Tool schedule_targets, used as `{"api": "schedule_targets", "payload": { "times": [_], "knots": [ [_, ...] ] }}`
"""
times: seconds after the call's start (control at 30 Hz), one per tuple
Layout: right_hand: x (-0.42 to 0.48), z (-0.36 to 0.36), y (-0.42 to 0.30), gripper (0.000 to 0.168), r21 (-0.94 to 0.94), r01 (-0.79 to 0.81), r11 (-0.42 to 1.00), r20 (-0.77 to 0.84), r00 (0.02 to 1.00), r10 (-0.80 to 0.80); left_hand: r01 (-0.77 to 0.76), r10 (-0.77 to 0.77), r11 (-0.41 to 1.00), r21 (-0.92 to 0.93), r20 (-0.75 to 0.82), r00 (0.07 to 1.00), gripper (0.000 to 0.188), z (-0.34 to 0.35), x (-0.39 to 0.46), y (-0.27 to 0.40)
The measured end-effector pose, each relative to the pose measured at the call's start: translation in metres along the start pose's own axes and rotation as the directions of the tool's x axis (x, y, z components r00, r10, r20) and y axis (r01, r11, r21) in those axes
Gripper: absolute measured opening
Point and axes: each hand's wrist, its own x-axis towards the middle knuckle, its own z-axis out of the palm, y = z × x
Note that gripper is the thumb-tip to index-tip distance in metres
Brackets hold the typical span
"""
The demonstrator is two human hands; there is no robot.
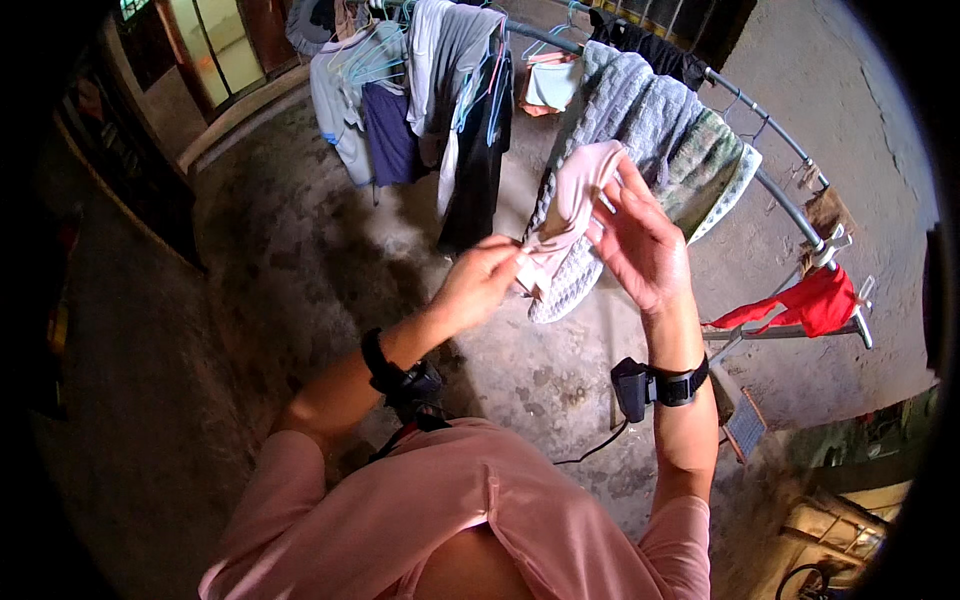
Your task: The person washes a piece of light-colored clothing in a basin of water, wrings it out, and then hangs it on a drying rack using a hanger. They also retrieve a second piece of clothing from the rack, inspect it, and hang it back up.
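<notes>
A thin pale pink cloth garment [574,187] is stretched between my two hands in front of me, its exact kind unclear. My left hand [478,281] pinches its lower end, where the fabric bunches up. The fingers of my right hand [645,240] hold its upper edge, the palm turned partly towards me. Just behind the garment hangs a grey textured blanket [637,90], draped over a metal rail; its lower end [574,289] shows beneath the pink fabric.
The metal drying rail [787,199] carries shirts, dark trousers [480,187] and light blue hangers [371,64]. A red cloth [821,304] hangs at its right end. Below spreads a stained concrete floor [300,247]. A black device [634,388] with a cable is strapped to my right forearm.
</notes>
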Motion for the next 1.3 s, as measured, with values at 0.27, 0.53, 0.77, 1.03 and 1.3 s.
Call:
{"api": "schedule_targets", "payload": {
  "times": [0.27,0.53,0.77,1.03,1.3],
  "knots": [
    [-0.013,-0.029,-0.008,0.055,0.045,0.043,0.998,-0.069,0.997,-0.04,-0.038,-0.046,0.933,-0.357,-0.223,0.974,0.025,-0.034,0.026,0.014],
    [-0.013,-0.042,-0.013,0.045,-0.498,-0.07,0.864,-0.344,0.931,-0.122,0.076,-0.182,0.718,-0.692,-0.082,0.98,0.04,-0.052,0.029,0.029],
    [-0.026,-0.12,0.032,0.019,-0.846,-0.157,0.509,-0.199,0.98,-0.028,0.118,0.032,0.475,-0.872,0.152,0.988,0.037,-0.028,0.045,0.063],
    [-0.039,-0.02,0.084,0.037,-0.992,-0.119,-0.038,-0.1,0.94,-0.326,-0.001,-0.076,0.423,-0.906,-0.037,0.996,0.033,-0.012,0.043,0.071],
    [-0.037,-0.043,0.133,0.032,-0.975,-0.151,-0.162,-0.077,0.918,-0.389,-0.086,-0.133,0.499,-0.863,-0.174,0.976,0.042,-0.019,0.043,0.074]
  ]
}}
